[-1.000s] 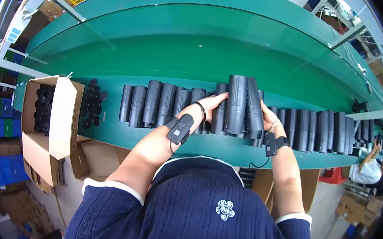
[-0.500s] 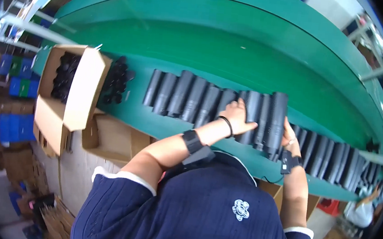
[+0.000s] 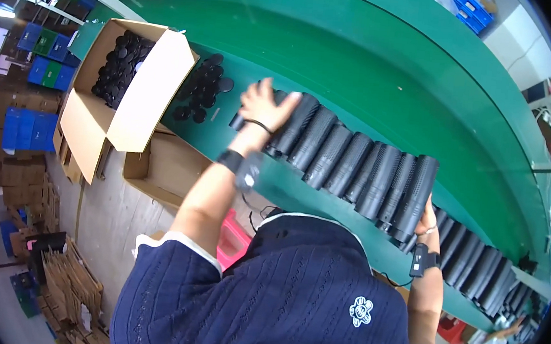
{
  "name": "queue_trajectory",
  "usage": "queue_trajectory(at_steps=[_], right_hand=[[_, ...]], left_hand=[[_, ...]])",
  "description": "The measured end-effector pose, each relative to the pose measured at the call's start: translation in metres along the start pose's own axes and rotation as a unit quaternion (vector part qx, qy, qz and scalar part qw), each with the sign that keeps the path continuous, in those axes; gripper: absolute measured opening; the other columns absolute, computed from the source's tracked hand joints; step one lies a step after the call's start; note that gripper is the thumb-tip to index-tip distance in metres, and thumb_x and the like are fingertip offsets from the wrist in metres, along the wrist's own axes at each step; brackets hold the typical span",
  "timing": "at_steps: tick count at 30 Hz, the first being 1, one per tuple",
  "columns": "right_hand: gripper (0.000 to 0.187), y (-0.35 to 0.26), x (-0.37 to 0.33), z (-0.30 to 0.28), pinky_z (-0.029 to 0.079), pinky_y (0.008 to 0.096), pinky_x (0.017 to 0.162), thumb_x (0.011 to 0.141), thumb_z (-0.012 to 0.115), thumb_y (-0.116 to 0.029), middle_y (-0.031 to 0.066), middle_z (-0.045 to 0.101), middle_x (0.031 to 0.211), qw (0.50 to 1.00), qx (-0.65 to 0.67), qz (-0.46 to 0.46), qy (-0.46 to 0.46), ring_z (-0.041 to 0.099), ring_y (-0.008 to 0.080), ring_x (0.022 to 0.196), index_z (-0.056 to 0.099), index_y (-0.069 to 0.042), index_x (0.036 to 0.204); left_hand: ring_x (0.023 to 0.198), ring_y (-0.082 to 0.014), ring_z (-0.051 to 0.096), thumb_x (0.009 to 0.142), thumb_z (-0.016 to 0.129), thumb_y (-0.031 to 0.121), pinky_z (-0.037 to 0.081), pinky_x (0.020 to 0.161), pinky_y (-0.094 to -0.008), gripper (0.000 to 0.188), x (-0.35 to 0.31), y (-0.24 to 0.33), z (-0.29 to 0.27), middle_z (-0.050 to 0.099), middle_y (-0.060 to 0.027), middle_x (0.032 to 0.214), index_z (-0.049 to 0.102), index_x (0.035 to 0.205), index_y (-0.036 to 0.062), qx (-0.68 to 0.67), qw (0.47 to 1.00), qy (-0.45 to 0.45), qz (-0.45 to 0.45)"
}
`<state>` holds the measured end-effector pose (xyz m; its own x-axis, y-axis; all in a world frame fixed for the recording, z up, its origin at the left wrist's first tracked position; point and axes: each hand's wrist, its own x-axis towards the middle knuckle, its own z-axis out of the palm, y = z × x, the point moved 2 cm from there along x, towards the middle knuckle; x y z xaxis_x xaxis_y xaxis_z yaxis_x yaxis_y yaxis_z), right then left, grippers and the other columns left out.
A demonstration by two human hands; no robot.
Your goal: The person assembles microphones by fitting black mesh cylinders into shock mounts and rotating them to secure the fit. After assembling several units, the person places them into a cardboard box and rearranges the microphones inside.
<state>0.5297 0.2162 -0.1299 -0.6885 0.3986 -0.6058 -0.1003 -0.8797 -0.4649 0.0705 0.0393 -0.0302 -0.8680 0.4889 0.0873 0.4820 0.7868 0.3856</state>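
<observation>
A slanting row of black cylindrical tubes (image 3: 327,152), with finely dotted upper parts, lies side by side on the green bench. Over the row's left end my left hand (image 3: 265,110) is open, fingers and thumb spread, slightly blurred. The tube beneath it is partly covered. My right hand (image 3: 426,221) rests along the outer side of the row's rightmost tube (image 3: 415,199). Most of that hand's fingers are hidden behind the tube, so its grip does not show. Small round black caps (image 3: 204,89) lie loose on the bench just left of my left hand.
An opened carton (image 3: 153,104) filled with black caps stands at the left, with another open carton (image 3: 155,177) below it. Beyond my right hand a second row of black tubes (image 3: 472,260) continues. A pink plastic stool (image 3: 234,241) is beside me. A raised green ledge (image 3: 366,61) runs behind.
My left hand has moved left from the middle of the row to its left end. My right hand stays beside the rightmost tube. The view has turned and shifted; tubes sit closer together.
</observation>
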Motion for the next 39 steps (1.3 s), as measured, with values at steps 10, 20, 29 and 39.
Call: queue_trajectory(at_steps=[10,20,29,39], right_hand=[[0.063,0.025,0.021,0.073,0.05,0.0408,0.089,0.085,0.053,-0.055,0.0115,0.06,0.116,1.0,-0.022,0.013,-0.01,0.06,0.024,0.102,0.05,-0.007,0.124],[0.056,0.034,0.055,0.141,0.048,0.0391,0.09,0.087,0.056,-0.051,0.0037,0.058,0.115,0.993,-0.114,0.018,0.012,0.058,0.0182,0.104,0.045,-0.015,0.128],[0.052,0.039,0.048,0.117,0.049,0.0379,0.086,0.089,0.056,-0.046,0.0039,0.057,0.116,0.991,-0.12,-0.026,0.047,0.057,0.0167,0.103,0.046,-0.012,0.128],[0.06,0.047,0.047,0.07,0.047,0.0421,0.087,0.093,0.05,-0.031,0.0071,0.052,0.126,0.96,-0.209,-0.054,0.177,0.053,0.0196,0.11,0.023,-0.012,0.144]], left_hand=[[0.133,-0.0437,0.026,0.056,0.051,0.087,0.024,0.108,-0.0488,0.121,0.057,-0.127,0.027,0.024,-0.0264,0.145,0.011,0.148,0.0182,-0.109,0.949,-0.267,-0.125],[0.126,-0.0315,0.042,0.067,0.065,0.068,0.034,0.104,-0.0373,0.108,0.086,-0.14,0.002,0.041,-0.0236,0.137,0.023,0.144,0.0053,-0.234,0.912,-0.335,-0.046],[0.119,-0.0414,0.045,0.055,0.076,0.065,0.039,0.1,-0.0419,0.113,0.097,-0.164,0.016,0.04,-0.0339,0.128,0.029,0.142,0.0097,-0.093,0.973,-0.212,0.024],[0.129,-0.042,0.024,0.062,0.068,0.068,0.027,0.094,-0.0667,0.104,0.074,-0.124,-0.001,0.032,-0.0258,0.135,0.023,0.144,0.0223,0.121,0.986,-0.087,0.073]])
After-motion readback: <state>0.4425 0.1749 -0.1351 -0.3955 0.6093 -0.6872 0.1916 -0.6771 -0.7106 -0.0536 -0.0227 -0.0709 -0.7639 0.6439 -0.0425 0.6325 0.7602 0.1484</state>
